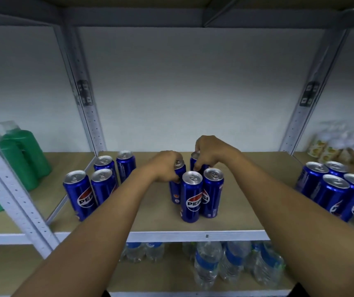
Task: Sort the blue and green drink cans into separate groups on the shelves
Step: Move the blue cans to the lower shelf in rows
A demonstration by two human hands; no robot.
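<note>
Head view shows both my arms reaching to the middle cluster on the shelf [154, 213]: my left hand [165, 167] curls round the back-left can [177, 185], my right hand [209, 152] pinches the top of the back-right can [195, 160]. In front of them stand two more blue cans [191, 197], so the cluster counts four. Left of the cluster stand four blue cans [80, 195]; right of it, four more [334, 187]. Twelve blue, no green cans in sight. Blue grouping looks well along, I judge; merging clusters and handling green remains.
</note>
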